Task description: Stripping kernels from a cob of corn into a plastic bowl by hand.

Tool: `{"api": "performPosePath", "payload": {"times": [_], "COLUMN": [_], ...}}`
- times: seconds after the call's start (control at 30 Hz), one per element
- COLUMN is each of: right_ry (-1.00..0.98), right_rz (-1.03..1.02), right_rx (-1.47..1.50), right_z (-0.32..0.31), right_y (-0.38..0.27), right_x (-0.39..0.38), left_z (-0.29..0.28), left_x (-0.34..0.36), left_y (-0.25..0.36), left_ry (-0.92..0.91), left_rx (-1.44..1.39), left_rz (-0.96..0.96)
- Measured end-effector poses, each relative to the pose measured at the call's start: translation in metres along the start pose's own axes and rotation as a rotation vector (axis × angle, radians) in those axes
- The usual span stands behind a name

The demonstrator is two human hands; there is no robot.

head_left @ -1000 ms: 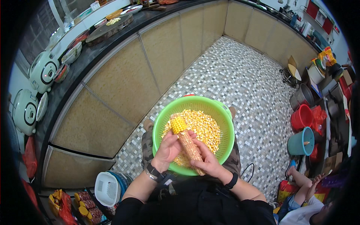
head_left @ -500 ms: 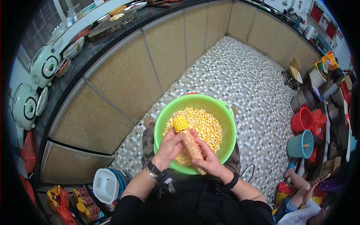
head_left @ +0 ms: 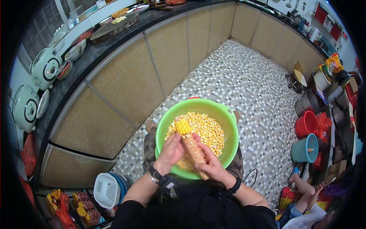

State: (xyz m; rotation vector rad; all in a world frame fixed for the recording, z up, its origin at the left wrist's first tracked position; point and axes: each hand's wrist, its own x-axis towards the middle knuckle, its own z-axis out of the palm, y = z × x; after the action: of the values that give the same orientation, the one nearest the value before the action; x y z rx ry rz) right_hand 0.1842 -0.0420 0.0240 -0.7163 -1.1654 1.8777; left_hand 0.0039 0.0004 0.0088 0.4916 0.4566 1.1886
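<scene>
My left hand (head_left: 170,152) grips the upper part of a corn cob (head_left: 195,152), just below a band of yellow kernels at its top; the rest of the cob is bare and pale. My right hand (head_left: 212,165) is wrapped round its lower end. Both hands hold it at a slant over a green plastic colander (head_left: 232,137) that rests between my legs. Loose yellow kernels (head_left: 207,129) lie thick inside the colander, partly hidden by the cob and hands.
Cabinets (head_left: 114,95) carry a counter with rice cookers (head_left: 45,68) and a chopping board (head_left: 114,28). Right: red bucket (head_left: 305,123), blue bucket (head_left: 303,149), and a seated person's bare leg (head_left: 303,185). Lower left: white baskets (head_left: 106,191), bagged jars (head_left: 82,208). A cable (head_left: 251,171) lies beside me.
My left thumb shifts slightly upward toward the yellow band on the cob. The colander and both hands shift a little in view; otherwise the grip looks the same.
</scene>
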Motion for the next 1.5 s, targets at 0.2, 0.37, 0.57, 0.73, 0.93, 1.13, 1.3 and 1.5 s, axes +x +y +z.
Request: {"api": "performPosePath", "payload": {"times": [0.2,0.37,0.57,0.73,0.93,1.13,1.3,1.5], "right_ry": [0.007,0.006,0.008,0.014,0.044,0.053,0.034,0.000], "right_rz": [-0.041,0.014,0.018,-0.049,-0.083,-0.062,-0.043,0.044], "right_rx": [-0.104,-0.027,-0.025,-0.104,-0.293,-0.295,-0.139,0.106], "right_z": [-0.002,0.001,-0.001,-0.001,-0.003,-0.003,0.000,-0.003], "right_y": [0.001,-0.004,0.000,0.005,0.014,0.010,0.001,0.002], "right_x": [0.000,0.001,0.000,0.000,0.002,0.003,0.001,0.001], "left_z": [0.004,0.001,0.009,0.006,-0.005,-0.004,-0.004,0.002], "left_x": [0.000,0.001,-0.004,-0.003,0.000,0.002,0.001,-0.002], "left_y": [0.003,0.005,0.007,0.006,0.001,0.005,0.007,0.006], "left_ry": [-0.008,-0.038,-0.024,-0.130,-0.045,-0.019,-0.166,-0.055], "left_rx": [0.015,0.002,0.103,0.109,-0.086,0.011,-0.151,-0.005], "left_rz": [-0.008,-0.017,-0.016,0.026,-0.040,-0.046,-0.037,-0.003]}}
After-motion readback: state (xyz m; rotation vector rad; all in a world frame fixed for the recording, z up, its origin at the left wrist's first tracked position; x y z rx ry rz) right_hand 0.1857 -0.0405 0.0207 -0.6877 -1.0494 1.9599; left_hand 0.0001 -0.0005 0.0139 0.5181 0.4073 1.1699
